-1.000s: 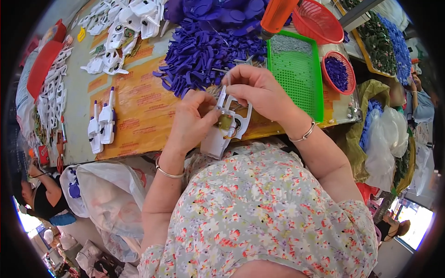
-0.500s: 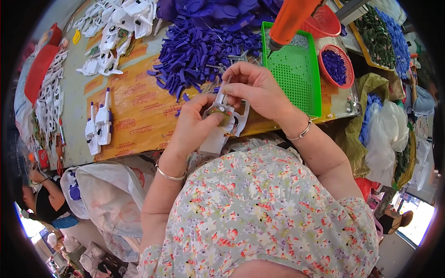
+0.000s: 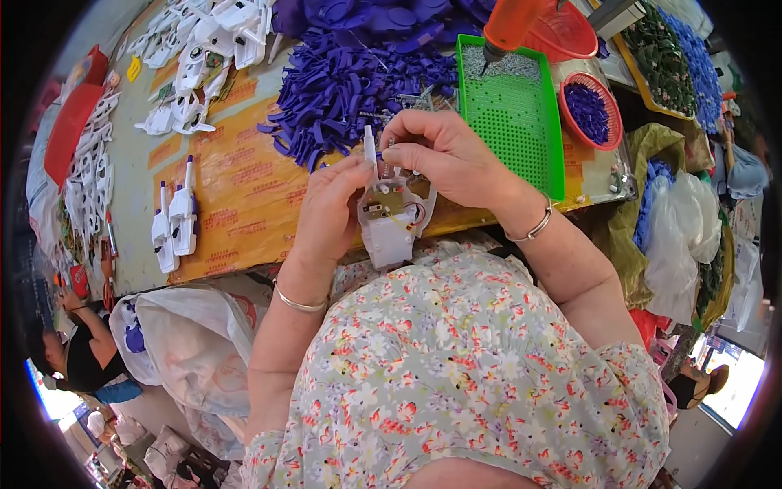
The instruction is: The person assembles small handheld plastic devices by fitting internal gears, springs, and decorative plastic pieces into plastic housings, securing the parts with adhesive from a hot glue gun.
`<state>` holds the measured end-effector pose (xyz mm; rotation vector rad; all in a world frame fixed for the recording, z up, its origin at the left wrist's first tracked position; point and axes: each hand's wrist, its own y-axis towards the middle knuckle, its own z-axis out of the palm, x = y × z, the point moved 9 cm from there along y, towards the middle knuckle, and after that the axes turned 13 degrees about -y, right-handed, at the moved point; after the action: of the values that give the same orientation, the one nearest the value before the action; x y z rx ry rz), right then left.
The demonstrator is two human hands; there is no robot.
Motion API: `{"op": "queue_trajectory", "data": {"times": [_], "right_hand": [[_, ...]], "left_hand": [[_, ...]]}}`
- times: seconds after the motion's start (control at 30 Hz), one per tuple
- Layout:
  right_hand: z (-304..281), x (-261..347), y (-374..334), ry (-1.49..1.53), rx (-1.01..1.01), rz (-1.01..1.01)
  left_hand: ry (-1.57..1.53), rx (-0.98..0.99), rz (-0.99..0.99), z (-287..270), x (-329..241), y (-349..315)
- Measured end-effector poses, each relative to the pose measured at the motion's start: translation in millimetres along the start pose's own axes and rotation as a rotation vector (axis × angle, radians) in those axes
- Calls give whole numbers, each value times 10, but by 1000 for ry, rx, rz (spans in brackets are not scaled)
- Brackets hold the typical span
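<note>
At the table's front edge my left hand [image 3: 327, 208] is closed on the side of a white plastic housing [image 3: 389, 243], thumb along its upper part. The housing points away from me with its narrow white tip [image 3: 369, 145] up. Inside it a small circuit board [image 3: 384, 204] with thin wires shows. My right hand [image 3: 452, 159] pinches a small metal spring [image 3: 390, 144] between thumb and forefinger, just right of the tip. Its lower end is partly hidden by the fingers. Beyond my hands lies a heap of purple plastic parts [image 3: 330, 94], with several loose metal springs [image 3: 417, 98] at its near right side.
An orange power screwdriver [image 3: 509, 24] hangs over a green perforated tray [image 3: 556, 155] holding small screws. Right of it stands a red basket [image 3: 612, 134] of purple pieces. Two white-and-purple assemblies [image 3: 175, 220] lie at left, white housings [image 3: 236, 33] behind. People sit farther off.
The housing has turned so that its circuit board faces up and shows more fully. My right hand has shifted slightly left with the spring; my left thumb has moved up toward the tip.
</note>
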<state>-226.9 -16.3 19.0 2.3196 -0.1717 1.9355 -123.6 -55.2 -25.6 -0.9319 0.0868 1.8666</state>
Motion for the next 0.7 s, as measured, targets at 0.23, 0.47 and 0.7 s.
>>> {"op": "queue_trajectory", "data": {"times": [0.23,0.47,0.7], "right_hand": [[98,72,68,-105,64,-57],[132,-9,98,-139,56,-37],[139,-39,92,-164,86,-16]], "left_hand": [[114,-4,19,-9,-36,25],[31,36,-4,-78,15,40],[32,93,-39,-112,61,28]]}}
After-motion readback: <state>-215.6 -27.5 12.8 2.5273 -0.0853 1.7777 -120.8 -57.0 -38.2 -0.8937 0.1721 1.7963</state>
